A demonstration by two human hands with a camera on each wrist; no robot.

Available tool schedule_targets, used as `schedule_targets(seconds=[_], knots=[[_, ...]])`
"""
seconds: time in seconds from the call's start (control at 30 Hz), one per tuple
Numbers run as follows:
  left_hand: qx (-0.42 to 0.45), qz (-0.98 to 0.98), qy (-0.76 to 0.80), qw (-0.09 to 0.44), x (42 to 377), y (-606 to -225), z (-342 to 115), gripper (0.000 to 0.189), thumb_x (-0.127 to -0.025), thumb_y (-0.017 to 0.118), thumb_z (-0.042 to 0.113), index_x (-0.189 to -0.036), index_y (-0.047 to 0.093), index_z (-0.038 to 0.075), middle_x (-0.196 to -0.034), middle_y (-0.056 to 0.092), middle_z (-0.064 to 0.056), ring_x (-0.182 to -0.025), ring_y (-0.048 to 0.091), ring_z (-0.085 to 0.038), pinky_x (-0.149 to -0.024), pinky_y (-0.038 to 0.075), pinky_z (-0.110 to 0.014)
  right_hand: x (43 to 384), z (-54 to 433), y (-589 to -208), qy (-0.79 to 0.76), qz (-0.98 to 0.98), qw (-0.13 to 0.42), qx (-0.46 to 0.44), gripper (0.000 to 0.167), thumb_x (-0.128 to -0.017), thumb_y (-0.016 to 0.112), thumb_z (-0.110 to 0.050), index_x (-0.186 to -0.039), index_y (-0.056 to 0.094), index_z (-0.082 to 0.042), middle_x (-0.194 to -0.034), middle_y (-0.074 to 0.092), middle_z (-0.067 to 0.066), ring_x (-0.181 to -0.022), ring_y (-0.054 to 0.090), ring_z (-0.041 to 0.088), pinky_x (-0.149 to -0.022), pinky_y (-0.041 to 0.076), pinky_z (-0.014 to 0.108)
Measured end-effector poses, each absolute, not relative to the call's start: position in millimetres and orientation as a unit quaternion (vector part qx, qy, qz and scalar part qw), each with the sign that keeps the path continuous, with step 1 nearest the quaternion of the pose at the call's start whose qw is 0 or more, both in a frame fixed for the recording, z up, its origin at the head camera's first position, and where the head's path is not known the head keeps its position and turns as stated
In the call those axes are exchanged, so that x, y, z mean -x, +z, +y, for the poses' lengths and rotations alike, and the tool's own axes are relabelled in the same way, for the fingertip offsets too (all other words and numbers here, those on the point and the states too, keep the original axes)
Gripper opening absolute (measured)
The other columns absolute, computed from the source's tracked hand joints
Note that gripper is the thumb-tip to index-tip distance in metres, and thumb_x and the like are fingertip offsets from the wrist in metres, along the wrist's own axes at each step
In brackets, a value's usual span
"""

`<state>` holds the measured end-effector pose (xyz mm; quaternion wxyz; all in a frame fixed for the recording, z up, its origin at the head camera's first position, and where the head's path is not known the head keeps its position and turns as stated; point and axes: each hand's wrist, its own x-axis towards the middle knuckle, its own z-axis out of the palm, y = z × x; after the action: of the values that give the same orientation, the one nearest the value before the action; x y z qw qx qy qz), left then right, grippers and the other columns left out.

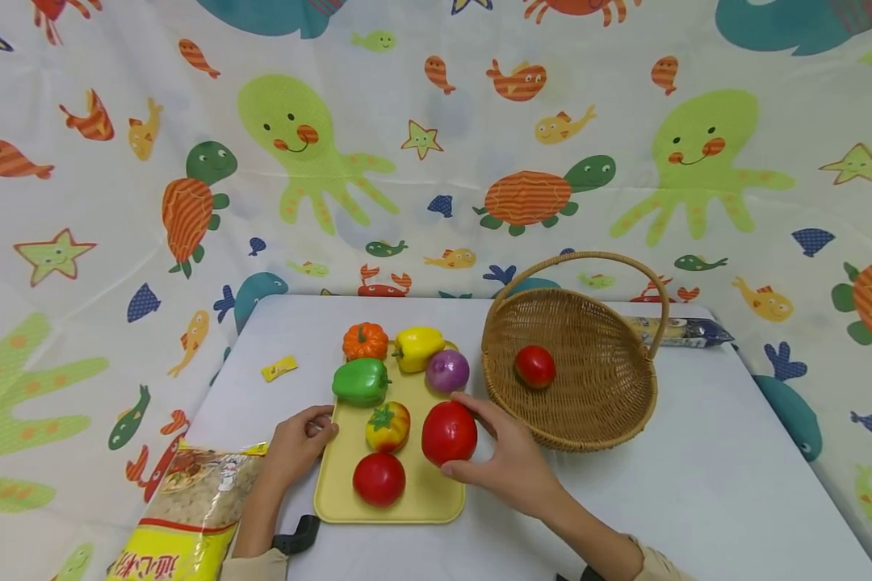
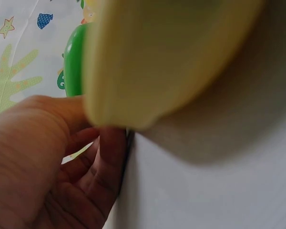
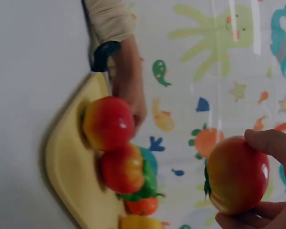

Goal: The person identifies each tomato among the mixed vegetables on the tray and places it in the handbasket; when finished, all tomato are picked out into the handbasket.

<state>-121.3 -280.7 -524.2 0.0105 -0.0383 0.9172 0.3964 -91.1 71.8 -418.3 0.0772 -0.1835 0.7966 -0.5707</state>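
My right hand [image 1: 505, 464] holds a red tomato [image 1: 449, 434] between thumb and fingers, over the tray's right side. In the right wrist view the tomato [image 3: 237, 175] shows yellow patches and a green calyx. My left hand [image 1: 298, 444] grips the left rim of the yellow tray [image 1: 436, 508], its thumb and fingers at the edge in the left wrist view. On the tray lie another red tomato [image 1: 379, 479], a red-and-yellow tomato [image 1: 390, 429], a green pepper [image 1: 361, 382], a yellow pepper [image 1: 417, 349], a purple onion [image 1: 447, 371] and an orange pumpkin [image 1: 366, 342].
A wicker basket [image 1: 596, 387] with a tall handle stands right of the tray, one red tomato [image 1: 535, 367] inside. Behind it lies a long packet [image 1: 686, 332]. A yellow pasta bag [image 1: 196, 516] sits by my left forearm, and a small yellow sachet [image 1: 279, 368] lies farther back.
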Motion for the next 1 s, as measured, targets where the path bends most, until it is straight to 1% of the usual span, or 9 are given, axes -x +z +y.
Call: schedule_targets(seconds=[0.1, 0.17, 0.27, 0.4, 0.5, 0.67, 0.77, 0.9, 1.0], knots=[[0.039, 0.917, 0.396, 0.009, 121, -524, -281, 0.034, -0.095, 0.067, 0.02, -0.126, 0.065, 0.005, -0.094, 0.063, -0.002, -0.078, 0.057, -0.016, -0.065, 0.047, -0.028, 90, 84, -399, -0.568, 0.796, 0.078, 0.194, 0.08, -0.072, 0.09, -0.031, -0.143, 0.052, -0.026, -0.14, 0.051, -0.009, -0.13, 0.046, 0.013, -0.103, 0.039, 0.039], [0.037, 0.917, 0.396, 0.009, 120, -523, -281, 0.034, -0.095, 0.066, 0.021, -0.126, 0.065, 0.005, -0.094, 0.063, -0.001, -0.078, 0.056, -0.016, -0.065, 0.047, -0.028, 93, 94, -387, -0.561, 0.798, 0.075, 0.208, 0.079, -0.072, 0.09, -0.029, -0.142, 0.052, -0.027, -0.14, 0.052, -0.006, -0.129, 0.048, 0.016, -0.101, 0.042, 0.04], [0.035, 0.918, 0.395, 0.008, 119, -523, -282, 0.035, -0.096, 0.066, 0.021, -0.126, 0.064, 0.005, -0.094, 0.063, -0.001, -0.078, 0.056, -0.016, -0.065, 0.047, -0.028, 102, 111, -370, -0.526, 0.815, 0.06, 0.238, 0.078, -0.072, 0.091, -0.027, -0.141, 0.053, -0.028, -0.138, 0.054, -0.006, -0.125, 0.051, 0.019, -0.095, 0.047, 0.041], [0.033, 0.918, 0.396, 0.007, 119, -524, -282, 0.035, -0.096, 0.066, 0.021, -0.126, 0.064, 0.004, -0.094, 0.062, -0.001, -0.078, 0.056, -0.016, -0.065, 0.047, -0.028, 123, 135, -351, -0.482, 0.829, 0.063, 0.277, 0.078, -0.072, 0.091, -0.025, -0.141, 0.054, -0.024, -0.134, 0.055, -0.006, -0.12, 0.054, 0.021, -0.091, 0.051, 0.038], [0.031, 0.918, 0.395, 0.004, 119, -524, -281, 0.035, -0.096, 0.066, 0.021, -0.126, 0.064, 0.004, -0.093, 0.062, -0.001, -0.078, 0.055, -0.015, -0.065, 0.047, -0.028, 142, 151, -342, -0.471, 0.826, 0.089, 0.297, 0.078, -0.073, 0.09, -0.022, -0.141, 0.054, -0.019, -0.134, 0.055, -0.003, -0.121, 0.053, 0.023, -0.089, 0.052, 0.037], [0.025, 0.918, 0.395, -0.004, 119, -523, -281, 0.035, -0.095, 0.067, 0.022, -0.125, 0.065, 0.003, -0.093, 0.062, 0.0, -0.076, 0.055, -0.014, -0.064, 0.046, -0.027, 181, 175, -333, -0.477, 0.803, 0.148, 0.324, 0.074, -0.077, 0.087, -0.016, -0.143, 0.053, -0.02, -0.136, 0.054, 0.002, -0.124, 0.049, 0.029, -0.089, 0.052, 0.04], [0.026, 0.918, 0.395, -0.006, 120, -524, -281, 0.035, -0.095, 0.067, 0.022, -0.125, 0.065, 0.003, -0.093, 0.062, 0.0, -0.076, 0.054, -0.014, -0.064, 0.046, -0.027, 205, 186, -332, -0.48, 0.797, 0.188, 0.316, 0.072, -0.079, 0.084, -0.013, -0.143, 0.053, -0.021, -0.137, 0.051, 0.004, -0.123, 0.049, 0.032, -0.088, 0.052, 0.042], [0.03, 0.918, 0.395, -0.005, 119, -524, -282, 0.035, -0.095, 0.067, 0.021, -0.125, 0.065, 0.004, -0.092, 0.062, 0.0, -0.076, 0.055, -0.014, -0.065, 0.046, -0.027, 232, 194, -337, -0.445, 0.819, 0.205, 0.299, 0.072, -0.079, 0.084, -0.017, -0.143, 0.051, -0.018, -0.133, 0.054, 0.006, -0.119, 0.052, 0.032, -0.087, 0.052, 0.041], [0.03, 0.917, 0.397, -0.002, 118, -525, -282, 0.035, -0.095, 0.067, 0.02, -0.125, 0.065, 0.004, -0.093, 0.062, -0.001, -0.076, 0.056, -0.015, -0.064, 0.047, -0.027, 249, 196, -343, -0.419, 0.83, 0.209, 0.302, 0.071, -0.08, 0.084, -0.019, -0.142, 0.051, -0.015, -0.129, 0.058, 0.006, -0.117, 0.054, 0.03, -0.088, 0.052, 0.04]])
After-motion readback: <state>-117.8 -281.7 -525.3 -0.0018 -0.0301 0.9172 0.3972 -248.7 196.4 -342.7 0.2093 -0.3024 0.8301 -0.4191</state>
